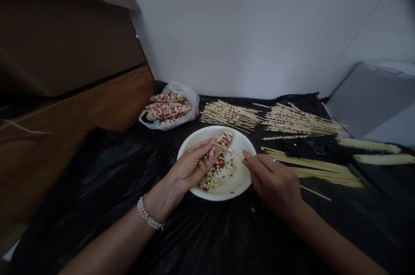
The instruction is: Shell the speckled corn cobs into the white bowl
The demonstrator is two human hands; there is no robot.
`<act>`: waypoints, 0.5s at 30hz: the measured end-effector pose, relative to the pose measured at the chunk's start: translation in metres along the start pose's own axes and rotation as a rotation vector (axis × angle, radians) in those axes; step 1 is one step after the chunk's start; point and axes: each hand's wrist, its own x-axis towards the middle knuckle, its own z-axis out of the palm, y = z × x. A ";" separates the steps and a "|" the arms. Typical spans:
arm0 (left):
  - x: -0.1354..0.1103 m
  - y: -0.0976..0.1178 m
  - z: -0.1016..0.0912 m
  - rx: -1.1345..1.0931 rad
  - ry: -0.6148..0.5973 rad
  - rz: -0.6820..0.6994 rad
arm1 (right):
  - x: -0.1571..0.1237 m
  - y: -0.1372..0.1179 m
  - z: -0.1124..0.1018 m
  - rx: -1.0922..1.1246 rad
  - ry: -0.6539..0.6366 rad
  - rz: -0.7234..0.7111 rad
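Observation:
My right hand (275, 177) is closed on a thin wooden skewer (227, 148), which points left across the bowl. At the skewer's far tip, the thumb and fingertips of my left hand (193, 162) pinch a small pale corn kernel; the fingers partly hide it. Below both hands stands a white bowl (242, 183) holding loose corn kernels (211, 181). A speckled red and cream corn cob (227, 136) leans inside it, partly behind my left fingers. A red and green print shows on the bowl's bottom.
Speckled cobs (168, 110) lie in a plastic bag (191, 93) at back left. Two piles of kernel-threaded skewers (227, 114) lie behind the bowl. Bare skewers (324, 172) and stripped cobs (384, 159) are at right. Black plastic sheeting (129, 171) covers the surface, against a white wall (243, 28).

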 end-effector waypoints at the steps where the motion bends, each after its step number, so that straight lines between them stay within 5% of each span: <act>1: -0.001 0.000 0.001 0.020 -0.008 0.009 | 0.000 0.000 0.000 -0.003 0.000 -0.001; 15: 0.000 -0.004 0.002 0.115 0.017 0.088 | -0.001 -0.003 -0.002 0.010 -0.015 0.007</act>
